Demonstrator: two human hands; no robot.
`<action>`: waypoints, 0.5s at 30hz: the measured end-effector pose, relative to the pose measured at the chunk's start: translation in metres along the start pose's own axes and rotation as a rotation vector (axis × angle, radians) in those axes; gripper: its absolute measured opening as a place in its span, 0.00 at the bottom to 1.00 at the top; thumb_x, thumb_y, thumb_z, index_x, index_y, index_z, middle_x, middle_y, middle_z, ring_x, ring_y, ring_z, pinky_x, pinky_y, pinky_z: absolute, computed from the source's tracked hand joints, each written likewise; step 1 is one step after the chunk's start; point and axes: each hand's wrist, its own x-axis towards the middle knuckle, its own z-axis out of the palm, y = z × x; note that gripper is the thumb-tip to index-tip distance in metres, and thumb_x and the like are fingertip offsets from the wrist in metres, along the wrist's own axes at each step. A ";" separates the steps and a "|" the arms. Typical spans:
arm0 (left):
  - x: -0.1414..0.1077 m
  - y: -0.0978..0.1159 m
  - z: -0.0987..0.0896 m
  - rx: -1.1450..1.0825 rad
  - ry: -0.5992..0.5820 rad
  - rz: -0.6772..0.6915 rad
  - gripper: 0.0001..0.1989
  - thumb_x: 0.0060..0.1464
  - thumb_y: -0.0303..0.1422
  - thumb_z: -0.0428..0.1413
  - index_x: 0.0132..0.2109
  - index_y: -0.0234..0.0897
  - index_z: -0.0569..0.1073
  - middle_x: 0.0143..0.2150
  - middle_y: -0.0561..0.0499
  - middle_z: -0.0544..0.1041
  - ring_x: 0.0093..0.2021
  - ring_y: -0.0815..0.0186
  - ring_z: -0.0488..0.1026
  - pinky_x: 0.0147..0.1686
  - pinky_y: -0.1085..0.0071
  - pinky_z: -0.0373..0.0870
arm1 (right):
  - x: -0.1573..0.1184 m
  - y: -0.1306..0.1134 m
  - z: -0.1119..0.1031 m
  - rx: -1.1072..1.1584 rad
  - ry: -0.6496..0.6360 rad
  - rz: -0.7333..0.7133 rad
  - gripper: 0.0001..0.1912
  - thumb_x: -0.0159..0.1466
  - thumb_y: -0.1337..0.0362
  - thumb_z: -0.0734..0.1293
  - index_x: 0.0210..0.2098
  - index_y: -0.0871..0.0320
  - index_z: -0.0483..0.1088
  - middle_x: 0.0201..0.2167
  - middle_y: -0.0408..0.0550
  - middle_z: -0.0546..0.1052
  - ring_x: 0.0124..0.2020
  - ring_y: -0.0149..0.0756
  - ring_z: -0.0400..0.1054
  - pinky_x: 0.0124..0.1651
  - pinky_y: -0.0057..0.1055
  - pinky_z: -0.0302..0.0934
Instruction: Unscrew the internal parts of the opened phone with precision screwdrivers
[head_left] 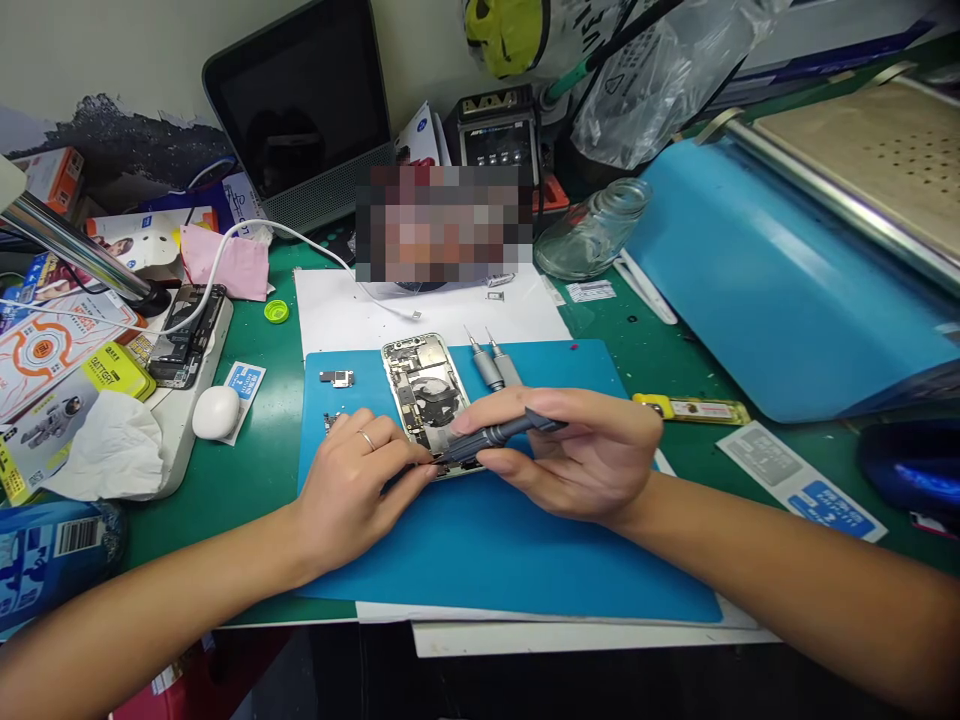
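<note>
An opened phone [433,385], its inner parts bare, lies on a blue mat [510,550]. At its lower left edge, my left hand [360,480] has thumb and index finger closed on the frame. My right hand [585,450] grips a slim dark grey hand tool [499,432] between thumb and fingers; its kind is unclear. The tapered tip points at the phone's bottom end, beside my left fingertips. Just beyond my right hand lie two grey precision screwdrivers [491,365]. A small phone part [337,378] rests on the mat to the left.
A white cable [281,229] arches over the left side. Boxes [56,345], a white earbud case [216,412] and a crumpled tissue [112,445] stand left. Behind are a dark-screened display [300,100] and a glass jar [592,230]. A blue sheet [780,290] covers the right.
</note>
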 end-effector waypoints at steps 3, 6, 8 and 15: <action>0.000 0.000 0.000 -0.002 0.004 0.001 0.08 0.67 0.33 0.55 0.41 0.39 0.77 0.34 0.51 0.76 0.34 0.65 0.67 0.36 0.65 0.58 | 0.000 0.000 0.000 0.000 0.005 -0.022 0.35 0.64 0.74 0.69 0.67 0.52 0.57 0.39 0.48 0.83 0.37 0.36 0.79 0.39 0.32 0.78; -0.001 -0.001 0.000 -0.001 0.001 0.000 0.08 0.68 0.34 0.54 0.41 0.39 0.77 0.34 0.51 0.76 0.34 0.65 0.67 0.36 0.64 0.59 | -0.001 0.000 0.000 -0.009 -0.012 -0.016 0.36 0.63 0.74 0.69 0.68 0.52 0.56 0.41 0.49 0.82 0.39 0.36 0.79 0.40 0.33 0.78; -0.001 -0.001 0.001 0.000 -0.004 0.000 0.08 0.68 0.34 0.54 0.41 0.39 0.77 0.34 0.51 0.76 0.34 0.65 0.67 0.36 0.64 0.59 | -0.001 0.000 0.000 -0.019 -0.028 -0.011 0.37 0.63 0.74 0.69 0.68 0.52 0.55 0.42 0.50 0.82 0.39 0.37 0.79 0.41 0.34 0.78; -0.001 0.000 0.000 -0.010 0.002 0.005 0.08 0.67 0.34 0.54 0.40 0.38 0.77 0.34 0.51 0.76 0.34 0.65 0.67 0.36 0.64 0.59 | -0.003 0.000 0.001 -0.061 -0.050 -0.038 0.40 0.62 0.75 0.70 0.69 0.55 0.52 0.44 0.52 0.81 0.40 0.38 0.78 0.41 0.34 0.77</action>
